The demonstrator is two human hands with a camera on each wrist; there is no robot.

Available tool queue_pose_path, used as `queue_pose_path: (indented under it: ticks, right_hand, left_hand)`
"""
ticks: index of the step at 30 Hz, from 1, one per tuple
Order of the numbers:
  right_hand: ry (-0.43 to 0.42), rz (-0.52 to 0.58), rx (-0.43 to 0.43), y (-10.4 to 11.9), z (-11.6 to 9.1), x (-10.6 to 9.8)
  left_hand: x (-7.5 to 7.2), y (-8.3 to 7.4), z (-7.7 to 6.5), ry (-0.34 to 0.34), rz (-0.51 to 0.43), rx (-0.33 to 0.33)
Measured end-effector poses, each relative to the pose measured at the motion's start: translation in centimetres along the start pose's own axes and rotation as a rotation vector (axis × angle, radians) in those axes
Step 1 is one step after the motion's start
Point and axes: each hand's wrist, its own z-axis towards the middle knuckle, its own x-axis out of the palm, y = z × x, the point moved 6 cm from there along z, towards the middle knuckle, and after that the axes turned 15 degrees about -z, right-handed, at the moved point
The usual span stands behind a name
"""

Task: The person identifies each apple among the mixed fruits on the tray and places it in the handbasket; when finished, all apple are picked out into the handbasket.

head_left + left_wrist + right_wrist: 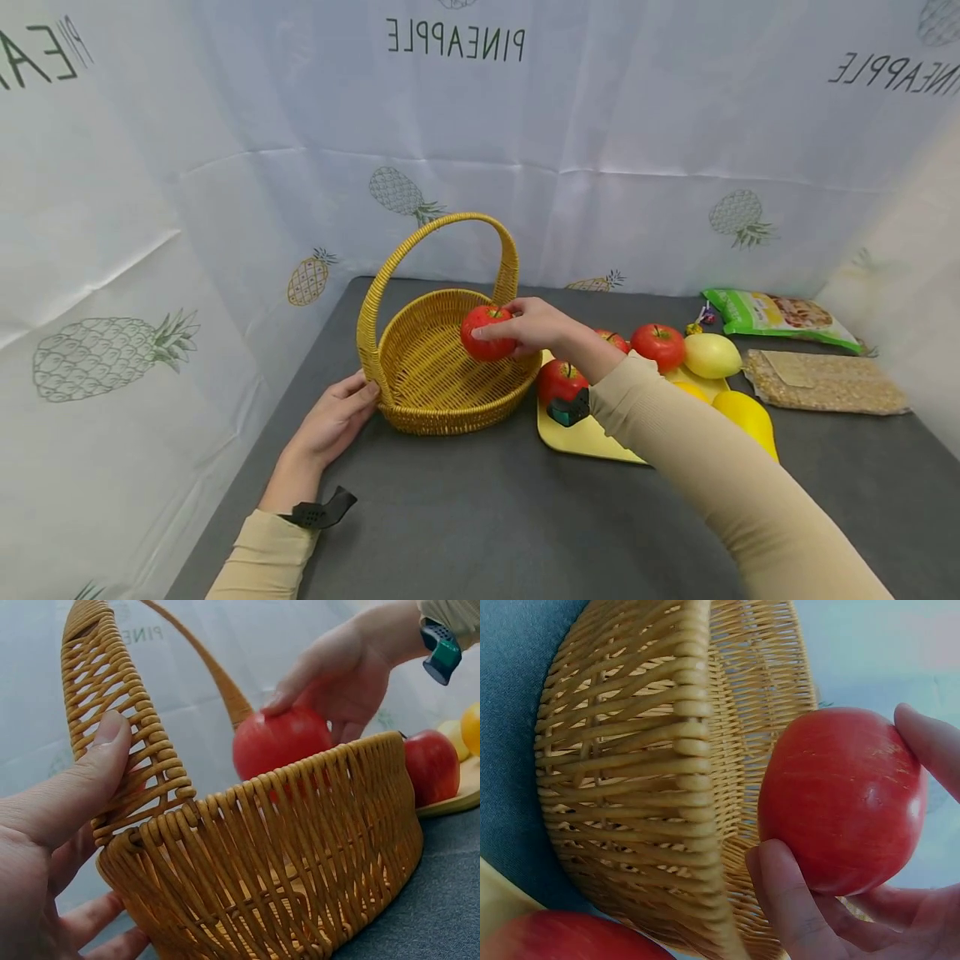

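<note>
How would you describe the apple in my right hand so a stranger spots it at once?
On the gray table, look for the golden wicker basket with an arched handle. Toward the right side of its opening, your right hand grips a red apple. It is the only apple being held; the other red apples sit on the yellow tray beside the basket.

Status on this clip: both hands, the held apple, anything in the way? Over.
Left hand gripping basket near handle base. Right hand holding apple at basket's mouth. Nothing seen between apple and basket floor.
</note>
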Motion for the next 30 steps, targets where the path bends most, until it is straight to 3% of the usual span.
queue_pose_path:
  ticks: [8, 18, 30]
  right_hand:
    - [0.009, 0.064, 0.018, -0.1, 1.4, 0.6]
    - [0.001, 0.041, 0.016, 0.4, 2.4, 0.5]
    - [0.008, 0.017, 0.008, 1.5, 4.3, 1.7]
  left_hand:
    - [0.3, -0.6, 0.2, 0.024, 0.016, -0.001]
    - [0.2, -0.3, 0.2, -0.026, 0.017, -0.03]
    - [0.1, -0.4, -0.2, 0.004, 0.045, -0.009]
